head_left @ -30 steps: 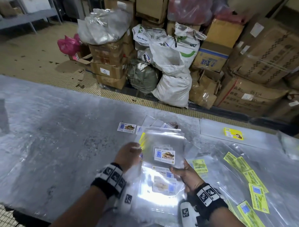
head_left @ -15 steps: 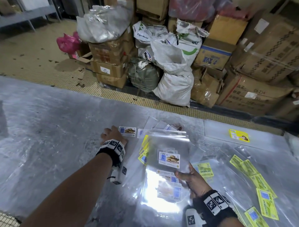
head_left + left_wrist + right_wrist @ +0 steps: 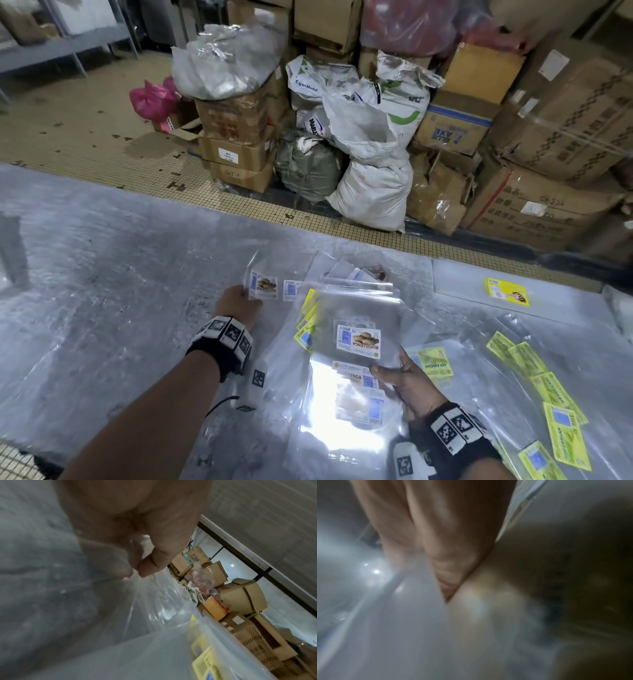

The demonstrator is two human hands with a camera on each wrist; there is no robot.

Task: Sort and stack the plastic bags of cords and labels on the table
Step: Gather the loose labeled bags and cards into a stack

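The left hand (image 3: 239,303) pinches a clear plastic bag with a white label (image 3: 262,284) by its near corner, thumb against finger, at the far left of the spread on the grey plastic-covered tabletop (image 3: 102,291). The right hand (image 3: 407,383) has its grip on the right edge of a stack of clear white-labelled bags (image 3: 356,342), thumb on top. Bags with yellow labels (image 3: 534,373) lie to the right.

A stack of clear plastic bags with white biscuit labels (image 3: 358,342) lies flat near the table's (image 3: 102,291) front edge; one single clear white-labelled bag (image 3: 262,286) is tilted up left of it; yellow-labelled clear bags (image 3: 534,373) fan toward the right edge.
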